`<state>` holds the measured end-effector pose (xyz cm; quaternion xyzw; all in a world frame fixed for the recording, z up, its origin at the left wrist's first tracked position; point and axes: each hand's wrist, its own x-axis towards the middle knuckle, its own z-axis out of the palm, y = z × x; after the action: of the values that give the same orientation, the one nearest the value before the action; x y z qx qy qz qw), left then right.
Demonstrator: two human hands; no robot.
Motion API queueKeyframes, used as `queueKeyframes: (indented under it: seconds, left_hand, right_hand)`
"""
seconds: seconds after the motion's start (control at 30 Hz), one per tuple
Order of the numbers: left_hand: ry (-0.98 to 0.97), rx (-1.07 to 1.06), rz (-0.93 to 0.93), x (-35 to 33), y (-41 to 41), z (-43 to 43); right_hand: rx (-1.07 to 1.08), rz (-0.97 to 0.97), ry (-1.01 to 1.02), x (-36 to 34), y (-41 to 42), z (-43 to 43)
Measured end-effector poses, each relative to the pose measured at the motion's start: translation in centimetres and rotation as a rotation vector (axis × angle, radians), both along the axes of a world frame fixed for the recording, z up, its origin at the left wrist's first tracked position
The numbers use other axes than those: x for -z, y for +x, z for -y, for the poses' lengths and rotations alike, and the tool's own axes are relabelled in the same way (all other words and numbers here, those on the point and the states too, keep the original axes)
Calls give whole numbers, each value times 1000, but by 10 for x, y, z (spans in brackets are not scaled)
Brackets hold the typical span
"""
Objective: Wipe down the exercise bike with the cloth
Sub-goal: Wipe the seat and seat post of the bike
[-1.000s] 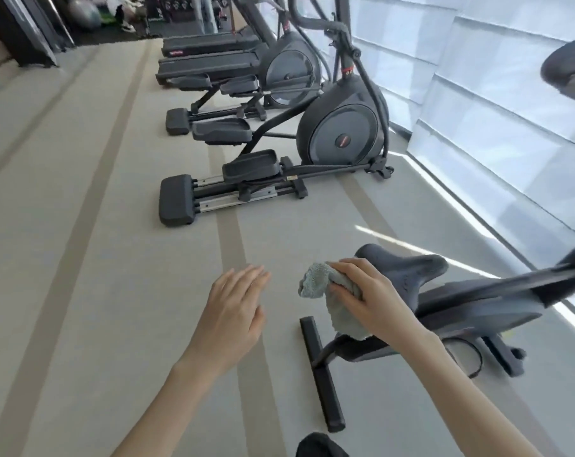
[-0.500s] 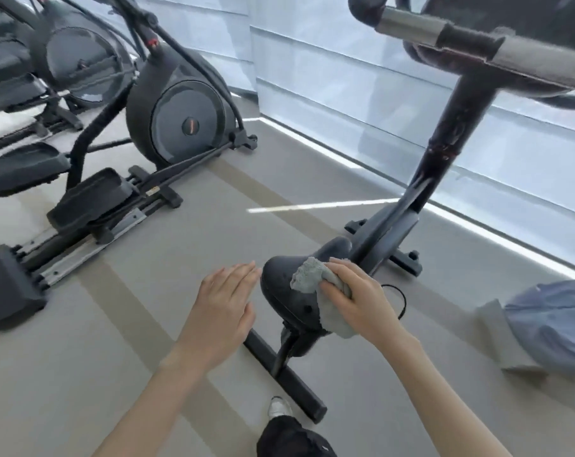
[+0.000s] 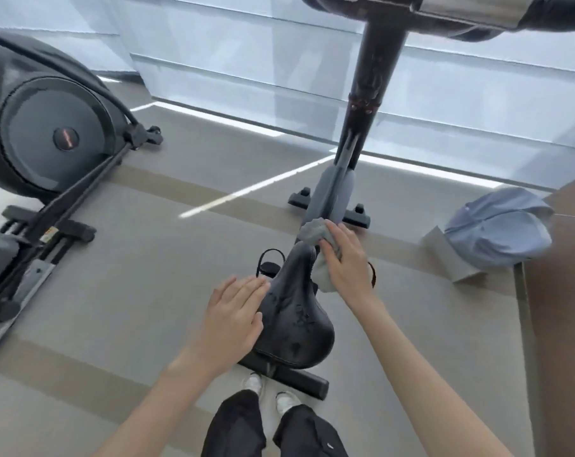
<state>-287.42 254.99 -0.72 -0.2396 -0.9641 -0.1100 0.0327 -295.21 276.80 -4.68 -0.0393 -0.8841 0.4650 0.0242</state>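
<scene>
Lying flat, left hand (image 3: 235, 313) shows straight, empty fingers, saddle (image 3: 294, 324) just right of them, long axis running away toward the post (image 3: 365, 103). Right hand (image 3: 345, 265) grips cloth (image 3: 314, 230) beside the nose, so it's nearer.

Soft daylight comes through pale window blinds (image 3: 246, 44). Thin sunlit strips glare on the floor (image 3: 131, 275). Edges curve and blur slightly.
</scene>
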Motion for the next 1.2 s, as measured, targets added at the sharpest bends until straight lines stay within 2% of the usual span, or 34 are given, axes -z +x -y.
queueKeyframes:
  seconds: [0.13, 0.27, 0.4, 0.53, 0.7, 0.83, 0.97, 1.1, 1.2]
  left_hand:
    - [-17, 176, 78, 18, -12, 8]
    - [-22, 268, 107, 31, -30, 25]
    - [4, 337, 121, 39, -47, 35]
    - [31, 377, 122, 45, -55, 34]
    - [54, 375, 129, 50, -58, 32]
    - [50, 360, 124, 52, -57, 27]
    - [27, 343, 108, 54, -53, 20]
    - [-49, 321, 110, 57, -49, 15]
    - [-107, 308, 125, 58, -46, 12]
  right_hand:
    - [-184, 67, 173, 39, 2, 39]
    - [-148, -6, 260, 46, 29, 48]
    - [-168, 25, 346, 44, 79, 51]
    - [-153, 56, 346, 40, 77, 52]
    - [-84, 40, 285, 44, 9, 55]
    - [-23, 137, 180, 46, -32, 48]
    - [-86, 111, 137, 37, 5, 46]
    - [-233, 125, 214, 35, 58, 39]
    - [-232, 140, 232, 37, 50, 41]
